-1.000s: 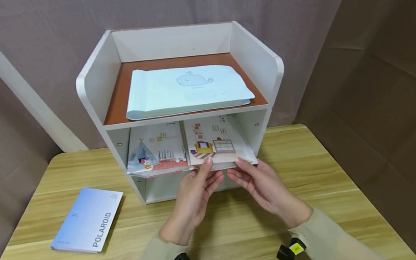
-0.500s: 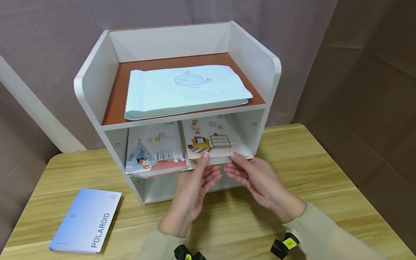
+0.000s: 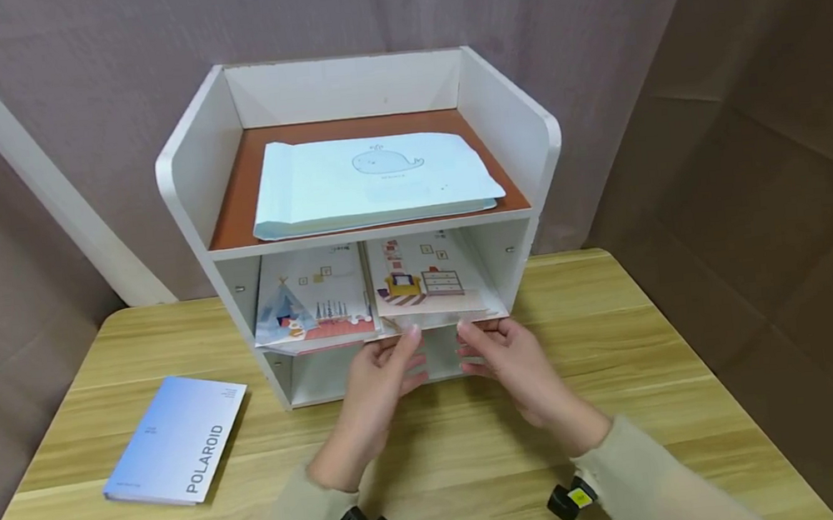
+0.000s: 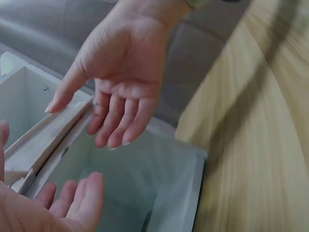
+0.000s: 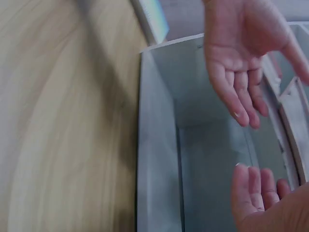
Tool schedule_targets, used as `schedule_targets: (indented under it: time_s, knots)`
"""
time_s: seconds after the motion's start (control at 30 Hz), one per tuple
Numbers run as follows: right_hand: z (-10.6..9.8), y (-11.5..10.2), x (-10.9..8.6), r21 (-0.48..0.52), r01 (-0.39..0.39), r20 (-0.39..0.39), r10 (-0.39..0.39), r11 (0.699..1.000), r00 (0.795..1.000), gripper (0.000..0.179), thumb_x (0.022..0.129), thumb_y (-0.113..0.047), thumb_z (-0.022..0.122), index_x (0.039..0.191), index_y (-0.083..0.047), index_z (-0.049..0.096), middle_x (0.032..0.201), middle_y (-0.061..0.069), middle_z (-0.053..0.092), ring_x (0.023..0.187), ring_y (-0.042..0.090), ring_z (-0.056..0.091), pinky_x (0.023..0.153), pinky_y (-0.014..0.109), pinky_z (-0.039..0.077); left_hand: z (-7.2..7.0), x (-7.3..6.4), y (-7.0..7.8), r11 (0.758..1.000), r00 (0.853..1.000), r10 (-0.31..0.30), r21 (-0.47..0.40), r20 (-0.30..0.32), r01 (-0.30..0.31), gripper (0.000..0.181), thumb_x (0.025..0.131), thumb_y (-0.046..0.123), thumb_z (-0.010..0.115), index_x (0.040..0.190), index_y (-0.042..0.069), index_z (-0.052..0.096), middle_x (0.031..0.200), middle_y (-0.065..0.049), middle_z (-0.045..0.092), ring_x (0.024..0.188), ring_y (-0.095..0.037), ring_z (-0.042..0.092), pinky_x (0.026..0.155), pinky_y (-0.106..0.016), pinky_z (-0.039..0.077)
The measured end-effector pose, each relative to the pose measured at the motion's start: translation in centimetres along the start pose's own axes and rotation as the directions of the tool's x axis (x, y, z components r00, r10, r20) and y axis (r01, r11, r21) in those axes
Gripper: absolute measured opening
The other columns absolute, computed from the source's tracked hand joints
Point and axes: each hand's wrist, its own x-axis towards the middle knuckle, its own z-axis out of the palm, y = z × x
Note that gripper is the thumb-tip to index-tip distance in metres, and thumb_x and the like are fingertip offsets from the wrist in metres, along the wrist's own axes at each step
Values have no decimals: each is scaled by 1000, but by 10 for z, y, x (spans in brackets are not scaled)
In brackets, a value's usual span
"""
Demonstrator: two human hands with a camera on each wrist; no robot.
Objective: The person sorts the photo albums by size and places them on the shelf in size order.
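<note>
Two illustrated picture books lie side by side on the middle shelf of a white shelf unit (image 3: 199, 155). The left picture book (image 3: 347, 287) shows a tent; the right picture book (image 3: 431, 300) shows a yellow armchair and drawers. My left hand (image 3: 372, 390) and right hand (image 3: 521, 371) are at the right book's front edge, palms facing each other. In the left wrist view, the right hand (image 4: 125, 72) has its thumb over the shelf edge and its fingers extended below. In the right wrist view, the left hand (image 5: 241, 53) has loose, extended fingers. Neither hand grips anything.
A light-blue book with a whale drawing (image 3: 379, 184) lies on the brown top shelf (image 3: 231, 215). On the wooden table (image 3: 468, 481), left of the unit, lies a blue POLAROID book (image 3: 178, 442). The white bottom compartment (image 3: 322, 378) sits behind the fingers.
The right picture book has slid slightly deeper into the shelf. Both thumbs have come back from its front edge, and the hands have eased off it.
</note>
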Motion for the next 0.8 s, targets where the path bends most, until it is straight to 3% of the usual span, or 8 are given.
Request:
schedule_targets:
  time_s: [0.17, 0.33, 0.43, 0.6, 0.8]
  knots:
    - [6, 11, -2, -103, 60, 36, -57, 993, 998, 56, 87, -37, 73, 123, 1, 53, 116, 18, 60, 108, 29, 59, 88, 47, 53, -18, -11, -6, 983, 998, 66, 172, -16, -62, 69, 85, 48, 71, 131, 5, 46, 124, -14, 54, 106, -25, 60, 85, -39, 55]
    - [15, 22, -4, -136, 56, 91, -44, 989, 995, 52, 87, -34, 74, 125, -3, 56, 116, 14, 62, 104, 26, 61, 88, 50, 52, -40, -28, -8, 937, 993, 114, 335, -18, -101, 59, 86, 45, 71, 129, 11, 50, 124, -8, 56, 107, -23, 60, 86, -38, 54]
    - [23, 31, -5, -148, 43, 120, -25, 988, 992, 51, 86, -33, 74, 126, -6, 58, 116, 12, 64, 103, 24, 62, 87, 49, 53, -56, -38, -11, 901, 994, 107, 424, -26, -86, 59, 85, 46, 72, 130, 15, 50, 122, -5, 57, 108, -23, 59, 88, -37, 52]
    - [41, 44, -7, -130, 1, 195, 25, 991, 980, 60, 87, -35, 74, 132, -2, 53, 116, 13, 64, 108, 34, 59, 87, 49, 53, -88, -53, -17, 850, 994, 80, 526, -72, -30, 66, 81, 49, 74, 132, 16, 48, 121, -10, 58, 108, -24, 58, 90, -39, 51]
    - [72, 57, -8, -98, -86, 258, 108, 992, 960, 66, 88, -39, 71, 134, 1, 48, 116, 19, 62, 106, 37, 59, 86, 47, 54, -130, -66, -12, 820, 986, 94, 572, -137, 1, 68, 86, 44, 72, 137, 9, 43, 127, -13, 55, 114, -25, 55, 95, -41, 49]
